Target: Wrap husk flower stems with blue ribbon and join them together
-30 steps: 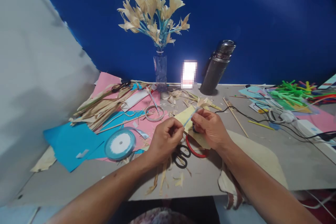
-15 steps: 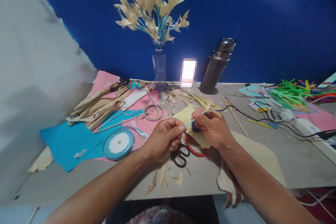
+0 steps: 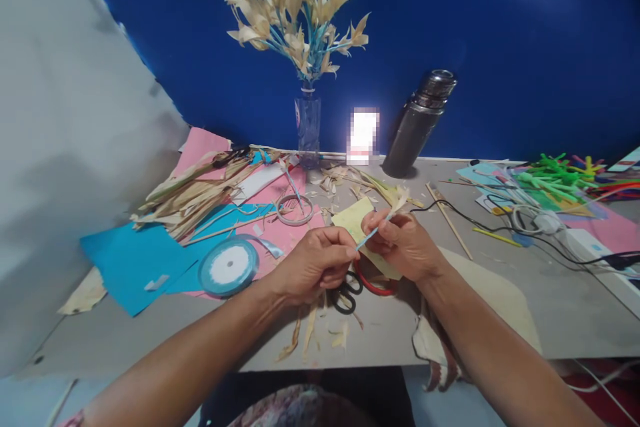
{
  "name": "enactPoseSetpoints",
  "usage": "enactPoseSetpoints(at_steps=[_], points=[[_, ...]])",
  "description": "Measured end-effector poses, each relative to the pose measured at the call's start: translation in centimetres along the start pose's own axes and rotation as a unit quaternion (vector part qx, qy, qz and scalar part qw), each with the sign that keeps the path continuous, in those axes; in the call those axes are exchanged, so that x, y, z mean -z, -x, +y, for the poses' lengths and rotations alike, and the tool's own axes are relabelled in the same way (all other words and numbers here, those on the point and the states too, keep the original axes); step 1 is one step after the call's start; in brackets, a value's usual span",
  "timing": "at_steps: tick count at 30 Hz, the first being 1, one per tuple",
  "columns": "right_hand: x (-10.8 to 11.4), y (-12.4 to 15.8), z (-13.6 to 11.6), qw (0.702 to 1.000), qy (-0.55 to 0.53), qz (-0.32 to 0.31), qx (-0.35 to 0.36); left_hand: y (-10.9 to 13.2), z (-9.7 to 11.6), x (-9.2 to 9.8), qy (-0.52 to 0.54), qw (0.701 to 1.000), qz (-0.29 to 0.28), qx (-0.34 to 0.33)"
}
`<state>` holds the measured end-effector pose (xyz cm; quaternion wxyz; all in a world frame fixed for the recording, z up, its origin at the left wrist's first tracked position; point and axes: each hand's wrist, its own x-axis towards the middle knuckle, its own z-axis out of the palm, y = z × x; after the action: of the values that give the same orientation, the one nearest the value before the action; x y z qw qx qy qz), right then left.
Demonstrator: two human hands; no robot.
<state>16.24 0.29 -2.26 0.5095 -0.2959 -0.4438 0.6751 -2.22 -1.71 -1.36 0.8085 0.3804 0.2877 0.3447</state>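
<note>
My left hand (image 3: pixel 320 257) pinches the lower end of a thin blue-wrapped stem (image 3: pixel 369 238) between thumb and fingers. Closer to the top, my right hand (image 3: pixel 407 247) grips the same stem. A small pale husk flower (image 3: pixel 399 199) sticks out above the right fingers, so the stem slants up to the right. Beneath the hands lie black-handled scissors (image 3: pixel 345 301), a red curved handle or ring (image 3: pixel 375 288) and a pale yellow sheet (image 3: pixel 357 215), each partly hidden. To the left is a spool of light blue ribbon (image 3: pixel 207 270) with its loose end out.
Husk flowers (image 3: pixel 300 7) stand in a clear bottle (image 3: pixel 309 130) at the back, near a dark thermos (image 3: pixel 417 130). Dried husks (image 3: pixel 193 197), a tape ring (image 3: pixel 295 210) and blue paper (image 3: pixel 125 267) lie left. Cables, a power strip (image 3: pixel 595 257) and green pipe cleaners (image 3: pixel 555 173) lie right.
The stem slants a little more steeply, and more of its flower shows above my right hand. Both hands keep their hold. The whole view has shifted slightly.
</note>
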Motion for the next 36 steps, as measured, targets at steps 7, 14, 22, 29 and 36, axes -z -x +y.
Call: enactPoseSetpoints(at_steps=[7, 14, 22, 29, 36], points=[[-0.44, 0.34, 0.14, 0.996, 0.058, 0.060, -0.007, -0.15, -0.34, -0.53, -0.212, 0.955, 0.168, -0.123], [-0.32, 0.41, 0.29, 0.988, 0.106, 0.114, 0.016, -0.05, -0.49, -0.62, -0.196, 0.959, 0.157, -0.130], [0.34, 0.49, 0.35, 0.985, 0.133, 0.092, 0.052, -0.06, -0.11, -0.09, 0.010, 1.000, -0.001, -0.008], [0.41, 0.74, 0.35, 0.981, 0.166, 0.076, 0.073, -0.19, -0.15, -0.05, 0.006, 1.000, 0.008, 0.013], [-0.05, 0.87, 0.12, 0.984, 0.161, 0.042, 0.071, -0.29, -0.43, 0.21, 0.042, 0.999, -0.012, 0.031]])
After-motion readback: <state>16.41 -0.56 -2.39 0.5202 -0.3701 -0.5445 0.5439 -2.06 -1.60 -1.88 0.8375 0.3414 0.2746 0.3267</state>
